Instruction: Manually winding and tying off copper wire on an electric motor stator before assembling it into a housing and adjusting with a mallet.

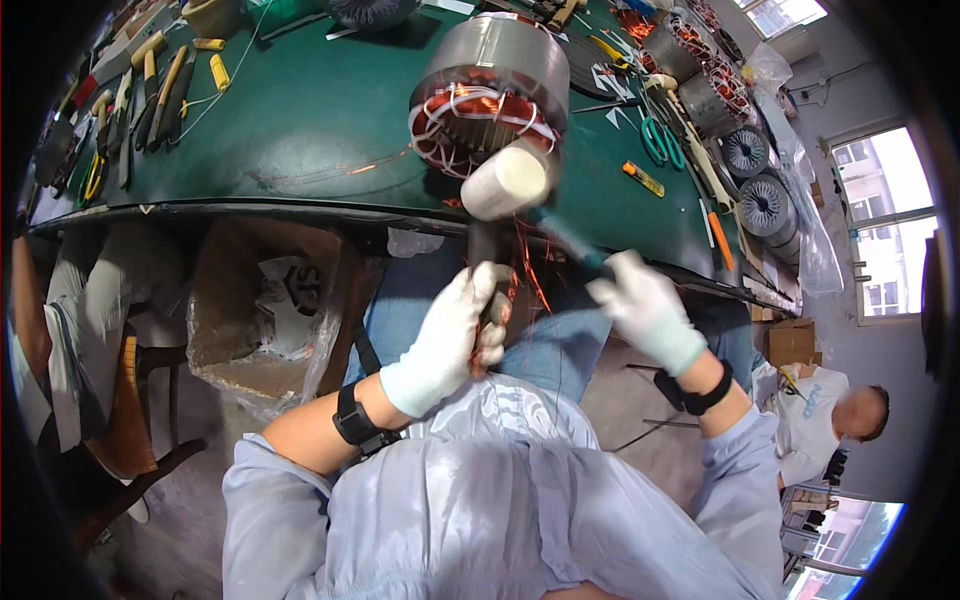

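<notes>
A motor stator (pixel 500 58), a grey metal cylinder, lies on the bench with its open end facing me. Copper windings (pixel 470 105) laced with white cord ring that end. My gloved right hand (pixel 645 312) grips the dark handle of a mallet (pixel 507 184); its thick white head, slightly blurred, is in front of the stator's lower rim. Closed in my gloved left hand (pixel 448 335) is a dark flat bar (pixel 483 243), pointing up toward the mallet head. The bar's upper tip is hidden behind that head. Loose copper wires (pixel 528 265) dangle between my hands.
The green bench top (pixel 290 130) carries hand tools at left, green-handled scissors (pixel 655 142) and an orange-handled tool (pixel 720 240) at right. More stators (pixel 715 95) stand far right. A plastic-lined carton (pixel 265 300) sits below the bench edge. Another person (pixel 815 420) is at right.
</notes>
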The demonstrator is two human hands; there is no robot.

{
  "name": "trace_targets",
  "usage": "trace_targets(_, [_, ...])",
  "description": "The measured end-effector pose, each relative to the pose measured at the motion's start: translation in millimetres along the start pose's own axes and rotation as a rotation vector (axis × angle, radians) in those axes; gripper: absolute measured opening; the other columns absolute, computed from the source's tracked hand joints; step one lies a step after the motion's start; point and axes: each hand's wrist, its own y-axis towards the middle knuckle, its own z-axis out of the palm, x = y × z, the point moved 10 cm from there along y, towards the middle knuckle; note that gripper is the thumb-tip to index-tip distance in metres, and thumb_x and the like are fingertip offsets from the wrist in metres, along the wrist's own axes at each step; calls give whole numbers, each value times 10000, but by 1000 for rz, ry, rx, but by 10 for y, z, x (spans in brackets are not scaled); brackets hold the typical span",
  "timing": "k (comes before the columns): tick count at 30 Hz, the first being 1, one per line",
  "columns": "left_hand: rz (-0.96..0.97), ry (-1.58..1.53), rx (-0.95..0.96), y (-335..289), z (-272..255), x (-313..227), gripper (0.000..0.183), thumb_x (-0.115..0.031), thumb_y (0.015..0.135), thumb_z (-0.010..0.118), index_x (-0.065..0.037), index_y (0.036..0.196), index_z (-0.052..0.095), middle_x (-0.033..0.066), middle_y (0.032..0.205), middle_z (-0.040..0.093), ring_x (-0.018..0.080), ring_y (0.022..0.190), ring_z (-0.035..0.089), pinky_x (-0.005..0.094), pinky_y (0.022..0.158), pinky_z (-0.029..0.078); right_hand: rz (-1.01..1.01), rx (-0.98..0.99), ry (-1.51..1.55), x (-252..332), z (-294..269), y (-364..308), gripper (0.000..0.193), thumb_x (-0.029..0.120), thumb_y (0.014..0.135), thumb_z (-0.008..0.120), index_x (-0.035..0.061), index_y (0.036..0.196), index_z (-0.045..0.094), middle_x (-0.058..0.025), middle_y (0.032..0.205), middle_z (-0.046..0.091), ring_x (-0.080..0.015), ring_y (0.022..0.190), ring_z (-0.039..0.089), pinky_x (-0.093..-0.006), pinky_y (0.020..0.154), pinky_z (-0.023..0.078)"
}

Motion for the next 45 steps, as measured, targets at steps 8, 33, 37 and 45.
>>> trace_targets(8, [154, 260, -138, -356, -154, -498, 493, -471, 1038, 521, -26, 1249, 496, -6, 799, 478, 60, 578, 396, 221, 496, 343, -141, -580, 1059, 72, -1425, -596, 283, 352, 962, 662, 94, 1004, 555, 6, 745, 553, -131, 536, 520, -270, 491, 446])
trace_targets(33, [745, 478, -277, -1131, -210, -1786, 481, -435, 1012, 570, -5, 1224, 531, 3, 748, 554, 62, 538, 462, 207, 465, 335, -188, -141, -49, -1164, -93, 852, 410, 265, 878, 688, 70, 1230, 608, -177, 1238, 586, -358, 1171, 557, -453, 1014, 445])
trace_targets(37, [561, 560, -14, -580, 329, -1658, 452, -390, 1008, 593, 1, 1229, 542, 69, 1031, 616, 118, 862, 584, 294, 795, 488, -83, -455, -96, -1134, -610, 1325, 399, 274, 932, 637, 53, 1263, 620, -187, 1284, 573, -341, 1248, 541, -422, 1080, 416])
trace_targets(45, [331, 872, 26, -65, 883, -1564, 427, -407, 1021, 567, -27, 1211, 607, 45, 1147, 638, 108, 1034, 543, 269, 917, 425, -507, -296, 864, -302, -256, 2793, 410, 307, 1061, 485, -10, 1286, 615, -68, 1225, 674, -158, 1130, 595, -316, 1036, 438])
